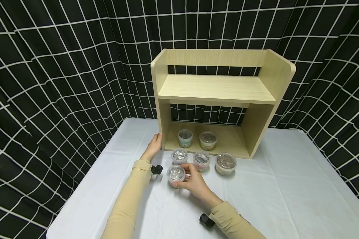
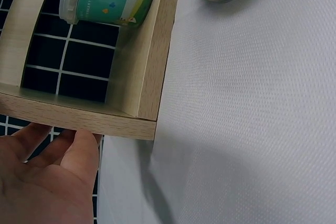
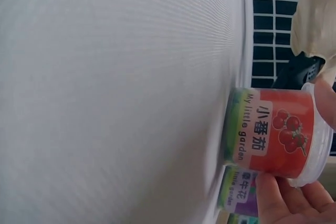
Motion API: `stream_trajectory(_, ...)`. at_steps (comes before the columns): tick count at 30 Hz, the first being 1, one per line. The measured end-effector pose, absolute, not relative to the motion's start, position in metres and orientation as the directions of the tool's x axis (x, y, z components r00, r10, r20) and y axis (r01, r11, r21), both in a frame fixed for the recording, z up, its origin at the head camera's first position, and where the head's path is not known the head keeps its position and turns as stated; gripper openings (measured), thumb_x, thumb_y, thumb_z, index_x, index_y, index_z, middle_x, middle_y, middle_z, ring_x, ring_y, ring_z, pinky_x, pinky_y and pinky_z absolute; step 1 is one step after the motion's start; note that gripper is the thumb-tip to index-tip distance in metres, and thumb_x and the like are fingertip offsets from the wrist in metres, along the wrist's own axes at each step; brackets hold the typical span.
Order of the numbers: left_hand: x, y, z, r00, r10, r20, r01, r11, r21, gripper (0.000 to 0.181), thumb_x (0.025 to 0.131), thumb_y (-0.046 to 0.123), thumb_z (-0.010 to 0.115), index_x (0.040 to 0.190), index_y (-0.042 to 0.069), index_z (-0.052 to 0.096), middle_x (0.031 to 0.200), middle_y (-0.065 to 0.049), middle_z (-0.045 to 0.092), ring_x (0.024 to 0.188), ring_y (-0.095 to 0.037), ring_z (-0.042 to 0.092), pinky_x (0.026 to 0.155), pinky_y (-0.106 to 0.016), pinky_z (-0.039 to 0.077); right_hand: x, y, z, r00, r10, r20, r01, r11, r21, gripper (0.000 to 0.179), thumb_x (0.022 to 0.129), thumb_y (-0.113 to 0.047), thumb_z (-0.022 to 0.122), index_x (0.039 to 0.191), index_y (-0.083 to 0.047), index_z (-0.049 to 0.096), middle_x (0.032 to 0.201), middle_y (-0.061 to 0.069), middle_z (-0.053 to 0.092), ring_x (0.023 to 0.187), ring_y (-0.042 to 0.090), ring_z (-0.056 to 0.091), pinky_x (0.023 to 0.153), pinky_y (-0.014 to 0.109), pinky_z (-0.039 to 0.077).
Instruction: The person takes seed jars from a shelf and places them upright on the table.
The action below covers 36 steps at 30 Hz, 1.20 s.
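My right hand (image 1: 195, 182) grips a small clear-lidded plastic tub (image 1: 176, 174) between thumb and fingers, in front of the shelf. In the right wrist view this tub shows a red label (image 3: 286, 132) with tomatoes and "My little garden". Just behind it stands a tub with a purple label (image 3: 240, 191), its silvery lid (image 1: 179, 154) seen from above. My left hand (image 1: 153, 146) touches the outer face of the wooden shelf unit's left side panel (image 2: 79, 116), fingers extended near its front edge. The left palm holds nothing.
A pink-labelled tub (image 1: 201, 161) and a wider tub (image 1: 225, 163) stand on the white-covered table (image 1: 287, 186) before the shelf. Inside the lower compartment are a teal tub (image 1: 185, 138) and a yellowish tub (image 1: 208, 140). Black grid-patterned cloth (image 1: 62, 83) surrounds the table.
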<state>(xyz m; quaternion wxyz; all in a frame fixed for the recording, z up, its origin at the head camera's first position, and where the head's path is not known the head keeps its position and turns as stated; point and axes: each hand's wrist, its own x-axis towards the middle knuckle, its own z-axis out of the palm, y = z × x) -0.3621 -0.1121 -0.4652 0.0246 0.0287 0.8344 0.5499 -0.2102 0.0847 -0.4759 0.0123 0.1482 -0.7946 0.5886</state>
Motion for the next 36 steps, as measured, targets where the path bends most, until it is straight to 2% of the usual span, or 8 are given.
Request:
stream_trajectory(4,-0.362,-0.112,-0.465,-0.997,0.071,-0.008,0.02,0.39,0.921,0.063,0.099,0.051,0.024,0.142,0.005,0.03,0.145,-0.019,0.03,0.133,-0.036,0.025,0.108,-0.047,0.02,-0.21,0.086,-0.474,-0.953,-0.238,0.187,-0.246,0.25,-0.936,0.07,0.065,-0.01,0.085,0.119,0.006,0.044,0.117,0.02,0.052,0.107,0.036,0.052,0.092,0.042,0.045)
stream_trajectory(9,-0.362,-0.112,-0.465,-0.998,0.069,-0.009,0.019,0.39,0.921,0.062,0.1,0.049,0.024,0.142,0.006,0.031,0.145,-0.019,0.03,0.133,-0.035,0.025,0.108,-0.047,0.02,-0.211,0.089,-0.474,-0.948,-0.257,0.186,-0.254,0.262,-0.931,0.068,0.065,-0.01,0.085,0.119,0.003,0.045,0.119,0.017,0.052,0.111,0.034,0.051,0.096,0.041,0.042)
stream_trajectory(16,-0.363,-0.112,-0.465,-0.996,0.09,-0.024,0.013,0.388,0.922,0.066,0.099,0.052,0.02,0.144,0.005,0.026,0.146,-0.02,0.028,0.133,-0.036,0.023,0.107,-0.048,0.02,-0.213,0.096,-0.471,-0.939,-0.261,0.225,-0.294,0.268,-0.917,0.069,0.063,-0.01,0.086,0.117,0.005,0.047,0.116,0.017,0.055,0.11,0.034,0.051,0.096,0.045,0.04)
stream_trajectory(23,-0.364,-0.113,-0.466,-0.995,0.092,-0.033,0.005,0.391,0.92,0.066,0.098,0.053,0.02,0.145,0.006,0.025,0.147,-0.018,0.027,0.134,-0.034,0.023,0.108,-0.048,0.021,-0.216,0.108,-0.457,-0.957,-0.211,0.198,-0.251,0.265,-0.931,0.066,0.066,-0.008,0.085,0.119,0.002,0.048,0.121,0.02,0.053,0.116,0.031,0.048,0.1,0.04,0.037)
stream_trajectory(31,-0.366,-0.113,-0.469,-0.996,0.084,-0.003,0.03,0.392,0.919,0.063,0.1,0.049,0.022,0.142,0.003,0.03,0.145,-0.02,0.03,0.133,-0.035,0.025,0.108,-0.047,0.02,-0.231,0.131,-0.443,-0.956,-0.159,0.246,-0.278,0.226,-0.934,0.057,0.073,-0.004,0.079,0.119,0.004,0.046,0.123,0.021,0.05,0.118,0.034,0.046,0.099,0.04,0.038)
stream_trajectory(36,-0.365,-0.113,-0.469,-0.997,0.082,0.001,0.033,0.394,0.919,0.063,0.099,0.05,0.023,0.141,0.005,0.032,0.144,-0.019,0.032,0.133,-0.035,0.025,0.108,-0.048,0.021,-0.245,0.146,-0.434,-0.961,-0.116,0.253,-0.274,0.251,-0.928,0.057,0.075,-0.005,0.078,0.121,0.005,0.045,0.125,0.021,0.049,0.119,0.033,0.045,0.102,0.039,0.035)
